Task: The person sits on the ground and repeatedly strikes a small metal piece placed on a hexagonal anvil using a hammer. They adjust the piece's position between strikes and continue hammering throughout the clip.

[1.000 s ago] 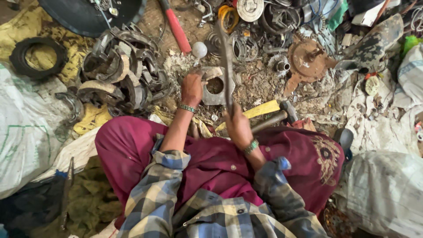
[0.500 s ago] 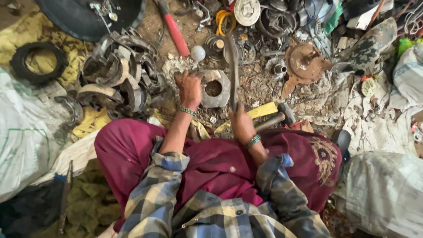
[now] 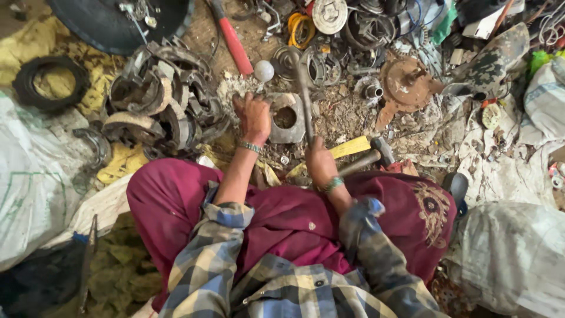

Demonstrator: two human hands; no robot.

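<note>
Change vs a moment ago: the metal rod (image 3: 304, 97) in the right hand (image 3: 321, 165) stands a bit more upright now, its far tip up near the round scrap beyond the work; earlier it leaned slightly further left across the piece. Left hand (image 3: 253, 118) hasn't shifted, same spot on the left edge of the grey ring-shaped casting (image 3: 286, 118). Judgement: work on the casting is mid-stroke, w/ the rod lifted or re-aimed, piece not yet broken apart.

Right hand: fist fully closed round the rod's near end, no gap showing betw. fingers. Left hand: fingers spread and curled down, palm over the casting's left rim, pressing or steadying it; can't tell if the fingertips hook under the edge.

Casting lies on the dirt floor, centre of view, just far of the person's knees, hole facing up.

Nearby: a hammer w/ yellow handle (image 3: 362, 152) just right of the right hand, touching nothing held. Red-handled tool (image 3: 232, 41) further off, far left of the casting. Pile of curved brake shoes (image 3: 159, 106) to the left. Rusty disc (image 3: 406, 79) to the far right.
</note>
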